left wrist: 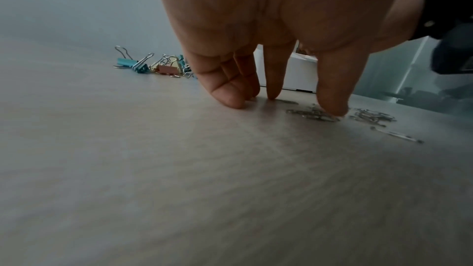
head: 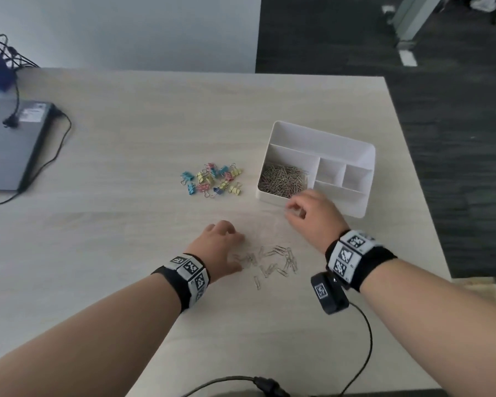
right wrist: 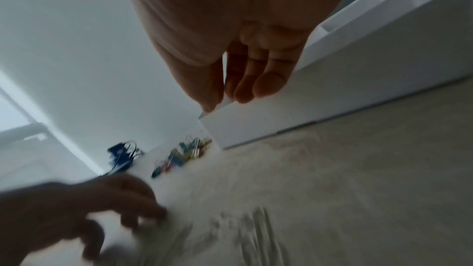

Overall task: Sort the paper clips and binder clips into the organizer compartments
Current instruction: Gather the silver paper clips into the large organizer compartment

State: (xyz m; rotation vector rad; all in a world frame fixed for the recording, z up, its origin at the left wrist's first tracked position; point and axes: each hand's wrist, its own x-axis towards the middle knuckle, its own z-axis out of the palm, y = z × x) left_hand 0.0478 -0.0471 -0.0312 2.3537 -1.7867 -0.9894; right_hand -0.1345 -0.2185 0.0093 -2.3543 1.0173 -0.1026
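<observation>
pale wood table (head: 143,133), dark carpet (head: 453,81)

No legible text anywhere; the wristbands (head: 191,275) carry only black-and-white coded squares (the laptop (head: 10,144) label blurs).

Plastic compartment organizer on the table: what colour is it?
White; the plastic compartment organizer shows best in the head view.

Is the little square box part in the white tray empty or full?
Empty. The small square compartment of the organizer shows only bare white floor.
</observation>
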